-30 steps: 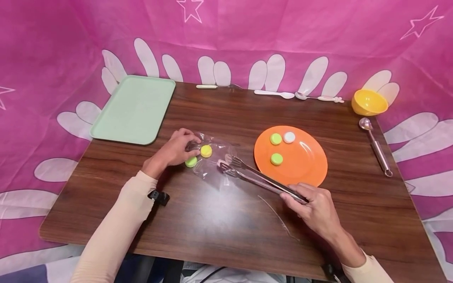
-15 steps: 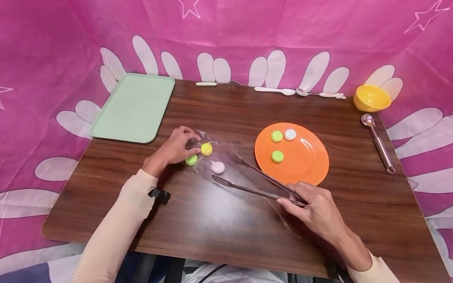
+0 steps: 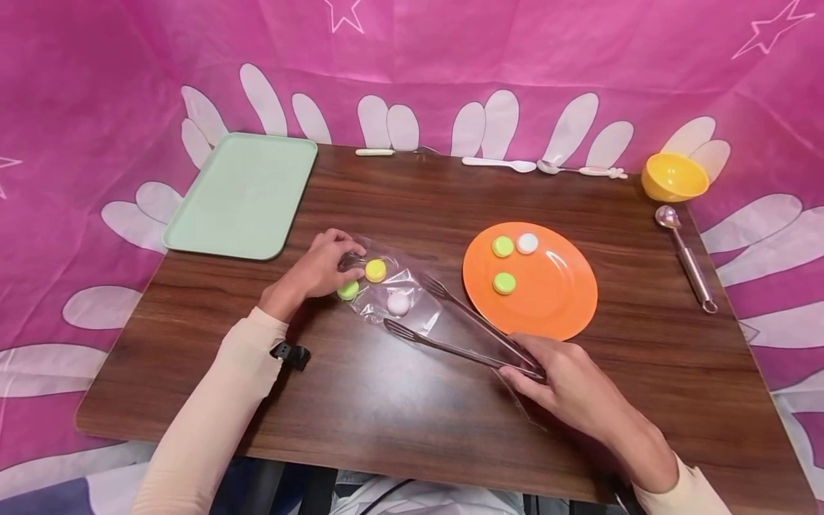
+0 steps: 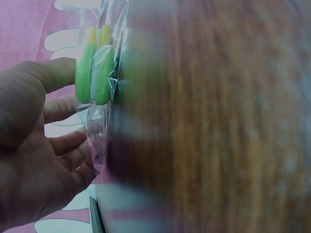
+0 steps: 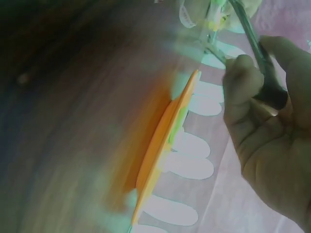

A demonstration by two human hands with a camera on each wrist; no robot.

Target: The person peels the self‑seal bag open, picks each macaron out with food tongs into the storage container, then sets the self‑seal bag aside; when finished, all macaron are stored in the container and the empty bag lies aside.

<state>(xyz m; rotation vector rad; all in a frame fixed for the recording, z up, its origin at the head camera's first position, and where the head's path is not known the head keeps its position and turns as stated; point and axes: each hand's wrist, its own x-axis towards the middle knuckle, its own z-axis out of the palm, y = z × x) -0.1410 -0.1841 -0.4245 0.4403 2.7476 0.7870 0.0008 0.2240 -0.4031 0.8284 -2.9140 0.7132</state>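
Note:
My left hand (image 3: 314,269) holds the left end of a clear plastic bag (image 3: 381,292), with thumb and fingers around its edge. Inside lie a green macaron (image 3: 348,290) nearest the thumb, a yellow macaron (image 3: 375,270) and a pale pinkish-white macaron (image 3: 398,304). In the left wrist view the green macaron (image 4: 83,77) shows edge-on through the film. My right hand (image 3: 576,383) grips metal tongs (image 3: 450,348) near their hinged end. The tongs' arms are spread apart, their tips on either side of the pale macaron, with nothing pinched between them.
An orange plate (image 3: 553,300) right of the bag bears two green macarons and a white one. A green tray (image 3: 241,197) lies back left. Along the back edge are a fork, a white spoon (image 3: 498,164) and another spoon. A yellow bowl (image 3: 674,177) and metal scoop (image 3: 689,265) stand right.
The tongs have opened from around the pale macaron, letting it go into the bag. My right hand has shifted slightly left; the left hand has stayed in place.

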